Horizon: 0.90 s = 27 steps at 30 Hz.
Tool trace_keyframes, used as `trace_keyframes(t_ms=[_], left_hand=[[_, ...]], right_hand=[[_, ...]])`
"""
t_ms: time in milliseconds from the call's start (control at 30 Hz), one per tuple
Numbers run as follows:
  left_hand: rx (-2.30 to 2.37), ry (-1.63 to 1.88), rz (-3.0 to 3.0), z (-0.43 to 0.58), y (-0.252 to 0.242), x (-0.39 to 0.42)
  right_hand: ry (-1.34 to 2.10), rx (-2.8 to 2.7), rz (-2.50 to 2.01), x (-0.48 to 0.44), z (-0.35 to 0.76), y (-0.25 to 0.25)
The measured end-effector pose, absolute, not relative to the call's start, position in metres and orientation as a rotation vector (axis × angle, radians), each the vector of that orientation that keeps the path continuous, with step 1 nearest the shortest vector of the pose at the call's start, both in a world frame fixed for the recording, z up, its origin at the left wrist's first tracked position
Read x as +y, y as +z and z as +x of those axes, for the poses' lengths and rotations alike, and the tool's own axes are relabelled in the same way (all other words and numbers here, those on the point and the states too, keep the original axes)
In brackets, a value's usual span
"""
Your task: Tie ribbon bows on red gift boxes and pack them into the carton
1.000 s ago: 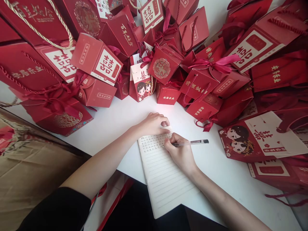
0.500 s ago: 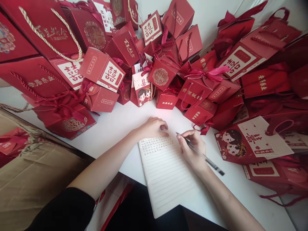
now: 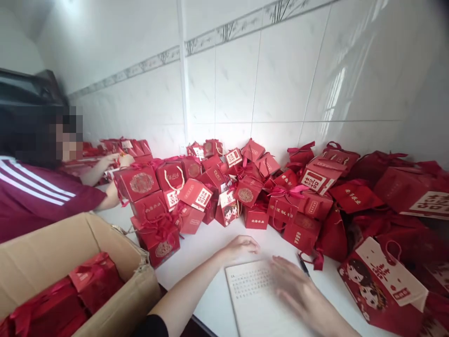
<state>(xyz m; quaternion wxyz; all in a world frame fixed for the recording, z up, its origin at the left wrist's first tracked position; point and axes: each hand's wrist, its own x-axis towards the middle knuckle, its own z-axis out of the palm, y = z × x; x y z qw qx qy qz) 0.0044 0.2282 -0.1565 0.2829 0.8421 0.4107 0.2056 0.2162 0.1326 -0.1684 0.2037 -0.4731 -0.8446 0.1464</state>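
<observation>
Bright daylight glares off the tiled wall (image 3: pixel 280 70); motion blur throughout.

Matt paper notebook (image 3: pixel 254 299), red card gift boxes (image 3: pixel 196 194) with satin ribbons (image 3: pixel 287 191), glossy wall tiles (image 3: pixel 280 79), rough cardboard carton (image 3: pixel 45 248).

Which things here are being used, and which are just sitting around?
In use: notebook, pen, left hand beside the notebook, right hand over it.
Just lying about: red gift boxes, cardboard box, cartoon bag.
</observation>
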Motion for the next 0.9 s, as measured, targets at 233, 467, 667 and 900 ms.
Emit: trace_keyframes(t_ms=[233, 467, 667, 900], left_hand=[[1.548, 0.793, 2.409, -0.049, -0.091, 0.237], [2.389, 1.138, 1.866, -0.113, -0.041, 0.248], [2.47, 0.936, 1.713, -0.123, -0.033, 0.259], [2.42, 0.99, 1.876, -0.117, -0.036, 0.254]], right_hand=[[0.794, -2.504, -1.276, 0.118, 0.206, -0.164], [0.534, -2.25, -1.603, 0.132, 0.254, -0.165], [0.359, -2.164, -1.547, 0.134, 0.248, -0.157], [0.348, -2.137, -1.516, 0.134, 0.24, -0.161]])
